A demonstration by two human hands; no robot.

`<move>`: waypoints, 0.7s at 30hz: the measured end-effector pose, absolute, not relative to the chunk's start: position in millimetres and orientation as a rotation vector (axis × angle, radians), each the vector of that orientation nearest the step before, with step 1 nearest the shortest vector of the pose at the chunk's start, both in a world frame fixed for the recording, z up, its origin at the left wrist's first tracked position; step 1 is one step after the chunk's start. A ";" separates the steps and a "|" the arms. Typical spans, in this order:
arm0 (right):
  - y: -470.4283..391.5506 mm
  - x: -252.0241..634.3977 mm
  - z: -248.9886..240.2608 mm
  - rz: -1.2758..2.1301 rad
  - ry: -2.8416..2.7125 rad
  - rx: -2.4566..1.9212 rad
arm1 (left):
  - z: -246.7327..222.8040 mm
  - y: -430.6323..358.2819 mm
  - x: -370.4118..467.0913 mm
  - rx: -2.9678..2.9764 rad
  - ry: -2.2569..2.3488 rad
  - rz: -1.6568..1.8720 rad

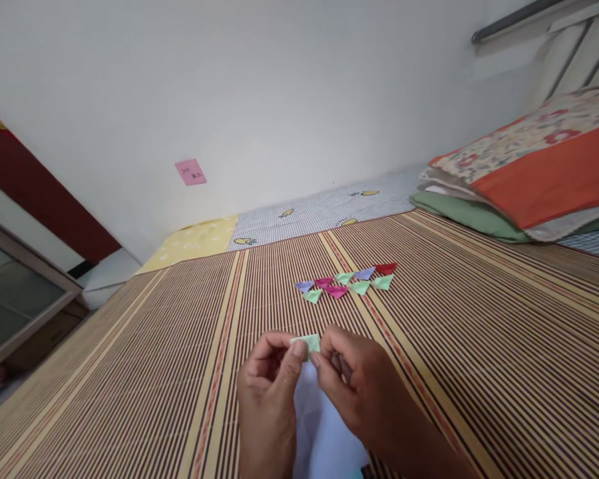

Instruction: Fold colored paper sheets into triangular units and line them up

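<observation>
Bare hands come nearest to the camera, and between them is a small piece of light green paper (313, 340). From where I stand, the left hand (269, 399) pinches its left part between thumb and forefinger. At its right side, the right hand (364, 372) also has thumb and forefinger closed on the edge, and its other fingers are curled in. Below the paper, a pale blue thing (329, 432) lies between the wrists; I cannot tell if it is cloth or a sheet.

Beyond the hands, nine small folded papers (337, 291) lie in two close rows on the striped mat (144, 372): five in the far row and four in the near row. They are green, purple, magenta and red, and each has a pointed shape. These nine look to me already finished. The held paper seems only partly folded, because it looks flat and almost rectangular, without such points. So, in my judgement, the work on this one is not yet complete. How many others remain, the view does not show.
</observation>
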State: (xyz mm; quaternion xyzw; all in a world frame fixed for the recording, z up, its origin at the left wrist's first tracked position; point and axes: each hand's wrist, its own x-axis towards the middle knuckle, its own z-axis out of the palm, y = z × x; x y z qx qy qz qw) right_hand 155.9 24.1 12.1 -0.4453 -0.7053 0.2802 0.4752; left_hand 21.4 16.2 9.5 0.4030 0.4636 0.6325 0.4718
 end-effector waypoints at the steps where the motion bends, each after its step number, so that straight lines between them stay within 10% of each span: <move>1: 23.8 154.9 12.1 0.642 -1.726 -1.102 | 10.4 15.8 20.7 1.022 1.171 1.561; 21: 34.4 169.0 8.5 1.266 -1.553 -0.851 | 9.3 23.0 14.1 1.057 1.100 1.414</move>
